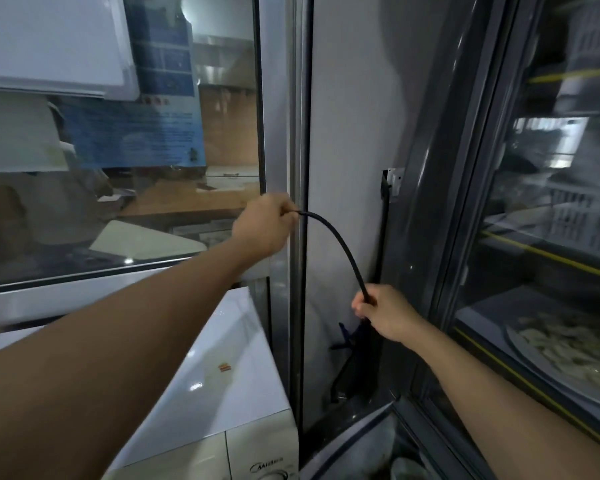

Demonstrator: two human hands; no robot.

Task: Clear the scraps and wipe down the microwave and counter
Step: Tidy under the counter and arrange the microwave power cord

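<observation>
A white microwave stands at the lower left, its top facing me with a small orange sticker on it. A black power cord arcs through the air to the right of it. My left hand grips the cord's upper end near the metal window frame. My right hand grips the cord lower down, in the gap between the microwave and the glass-door cabinet. The cord's end inside my left hand is hidden. More dark cable hangs below my right hand.
A glass window with a metal frame rises behind the microwave. A glass-door display fridge with trays of food fills the right side. A wall socket sits on the grey wall between them.
</observation>
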